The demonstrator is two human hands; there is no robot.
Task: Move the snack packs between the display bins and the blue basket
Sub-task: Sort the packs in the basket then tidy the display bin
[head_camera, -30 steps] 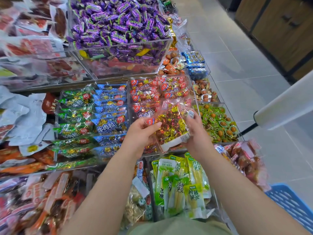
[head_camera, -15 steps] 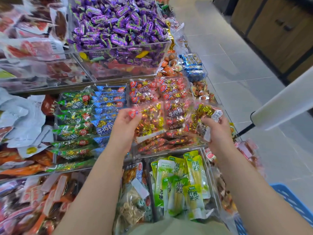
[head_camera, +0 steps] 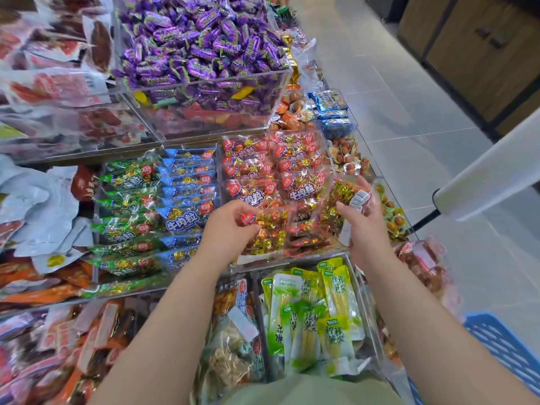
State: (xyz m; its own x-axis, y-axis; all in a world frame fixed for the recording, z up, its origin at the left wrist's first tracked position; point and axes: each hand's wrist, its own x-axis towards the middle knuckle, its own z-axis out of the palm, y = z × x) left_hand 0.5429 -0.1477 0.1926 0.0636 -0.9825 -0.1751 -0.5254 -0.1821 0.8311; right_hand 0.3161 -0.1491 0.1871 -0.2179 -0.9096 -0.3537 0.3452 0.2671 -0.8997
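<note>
A shop: clear display bins (head_camera: 204, 83) heaped with packaged snacks (head_camera: 187, 217).

Both bare forearms reach up from the bottom edge toward the middle of the frame. The left hand (head_camera: 229, 229), left of centre, pinches a red-cornered pack (head_camera: 264, 226) with curled fingers. The right hand (head_camera: 366, 229), right of centre, grips a second pack (head_camera: 340, 194), thumb in front.

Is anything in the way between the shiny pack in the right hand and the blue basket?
Nothing visibly blocks it. The right hand holds the clear red-and-gold snack pack above the clear display bins, and the blue plastic basket sits low beside them. Only a heap of reddish packs at their edge lies between, seemingly lower down.
</note>
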